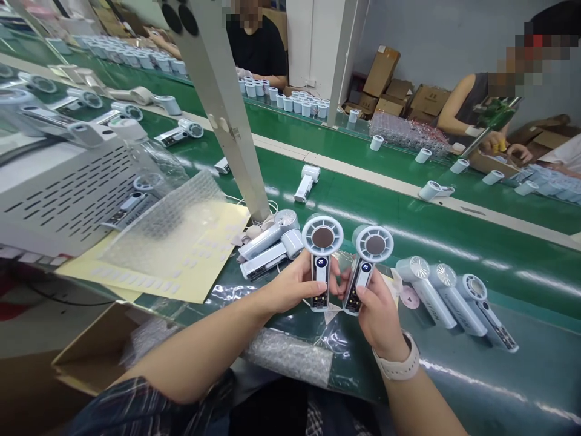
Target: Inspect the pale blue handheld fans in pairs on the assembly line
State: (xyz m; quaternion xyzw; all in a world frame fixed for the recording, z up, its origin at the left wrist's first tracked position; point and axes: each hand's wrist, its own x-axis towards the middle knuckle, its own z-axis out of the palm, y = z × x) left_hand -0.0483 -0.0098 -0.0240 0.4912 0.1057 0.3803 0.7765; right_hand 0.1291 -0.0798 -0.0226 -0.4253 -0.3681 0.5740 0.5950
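Observation:
My left hand (293,286) grips the handle of a white handheld fan (322,257) held upright, its round head facing me and a small lit display reading 20. My right hand (374,309), with a pale watch on the wrist, grips a second white handheld fan (368,261), tilted slightly right, with the same lit display. Both fans stand side by side above the green belt (363,212). Two more fans (271,245) lie just left of my left hand, and three fans (454,293) lie in a row to the right.
A yellow sheet with small white stickers (181,254) and bubble wrap (172,209) lie to the left, beside a grey perforated metal box (63,194). A slanted metal post (227,115) rises ahead. Across the belt, two people work among several fan parts (299,104) and cardboard boxes (399,91).

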